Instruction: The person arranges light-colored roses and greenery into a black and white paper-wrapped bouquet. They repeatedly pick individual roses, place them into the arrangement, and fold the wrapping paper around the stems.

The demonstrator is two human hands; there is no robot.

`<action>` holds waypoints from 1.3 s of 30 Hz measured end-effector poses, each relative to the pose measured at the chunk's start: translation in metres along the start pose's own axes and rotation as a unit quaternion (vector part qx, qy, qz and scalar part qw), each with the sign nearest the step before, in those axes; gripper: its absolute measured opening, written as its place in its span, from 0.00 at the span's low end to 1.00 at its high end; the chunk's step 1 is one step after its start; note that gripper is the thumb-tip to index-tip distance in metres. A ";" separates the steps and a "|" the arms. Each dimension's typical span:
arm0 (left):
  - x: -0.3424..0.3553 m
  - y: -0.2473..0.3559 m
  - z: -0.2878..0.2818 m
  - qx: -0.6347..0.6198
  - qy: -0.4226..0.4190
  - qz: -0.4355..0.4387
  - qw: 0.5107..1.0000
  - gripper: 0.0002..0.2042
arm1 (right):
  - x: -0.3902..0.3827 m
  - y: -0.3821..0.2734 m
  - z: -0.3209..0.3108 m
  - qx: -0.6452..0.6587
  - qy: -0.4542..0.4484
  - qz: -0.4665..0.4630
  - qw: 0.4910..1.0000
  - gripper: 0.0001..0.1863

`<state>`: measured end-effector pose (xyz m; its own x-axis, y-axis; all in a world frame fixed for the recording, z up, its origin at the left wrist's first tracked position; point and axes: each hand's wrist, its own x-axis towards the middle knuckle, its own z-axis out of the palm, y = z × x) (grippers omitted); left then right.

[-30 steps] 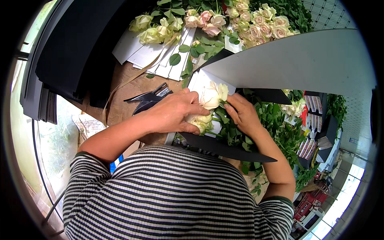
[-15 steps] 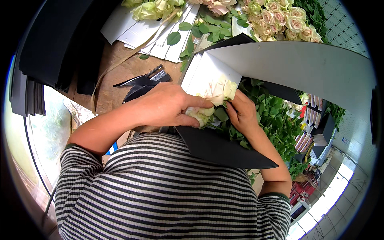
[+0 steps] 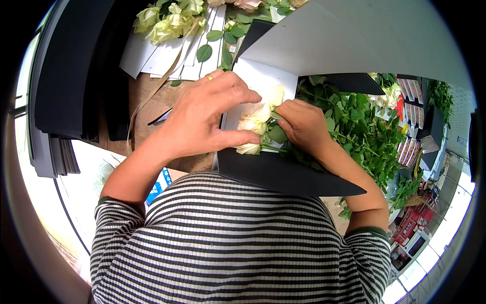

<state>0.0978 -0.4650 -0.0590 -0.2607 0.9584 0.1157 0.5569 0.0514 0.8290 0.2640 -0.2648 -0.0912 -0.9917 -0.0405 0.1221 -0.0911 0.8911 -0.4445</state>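
Several cream-white roses [image 3: 257, 119] lie with their heads together inside a folded card sheet [image 3: 266, 75], white within and black outside. Around the heads, my left hand [image 3: 202, 116] spreads its thumb and fingers wide; the thumb tip reaches the lowest bloom. My right hand [image 3: 305, 125] is closed round the stems just below the upper bloom, its fingers partly hidden. Leafy green stems [image 3: 349, 121] run off to the right beneath that hand. A black card flap [image 3: 288, 175] sits between the flowers and my striped shirt.
Greenish-white roses [image 3: 169, 28] lie on white card sheets at the back left. Loose leaves [image 3: 204, 52] are scattered beside them. Tall black card sheets [image 3: 66, 71] stand at the left of the brown table [image 3: 144, 101]. A large pale panel [image 3: 364, 35] rises at the right.
My left hand has opened, its fingers lifting away from the rose heads. My right hand stays at the stems, its fingers now curled more tightly. The view has shifted, and the black-handled cutters are mostly hidden.
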 end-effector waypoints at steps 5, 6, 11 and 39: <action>0.017 0.014 0.016 0.190 -0.102 0.040 0.976 0.42 | 0.000 -0.007 -0.017 -0.078 -0.030 -0.016 0.996 0.11; 0.021 0.015 0.014 0.204 -0.096 0.062 0.972 0.41 | 0.001 -0.010 -0.030 -0.085 -0.036 -0.020 0.995 0.13; 0.025 0.026 0.012 0.198 -0.098 0.018 0.975 0.39 | 0.017 0.029 -0.167 0.351 -0.099 -0.089 0.927 0.13; 0.017 0.026 0.014 0.157 -0.075 0.004 0.985 0.40 | -0.068 0.119 -0.289 -0.267 0.494 0.090 0.822 0.20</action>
<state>0.1188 -0.4432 -0.0425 -0.1493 0.9886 0.0209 0.7807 0.1049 0.6161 0.3467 -0.0253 0.1035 -0.4024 0.2664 0.8758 0.3638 0.9245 -0.1140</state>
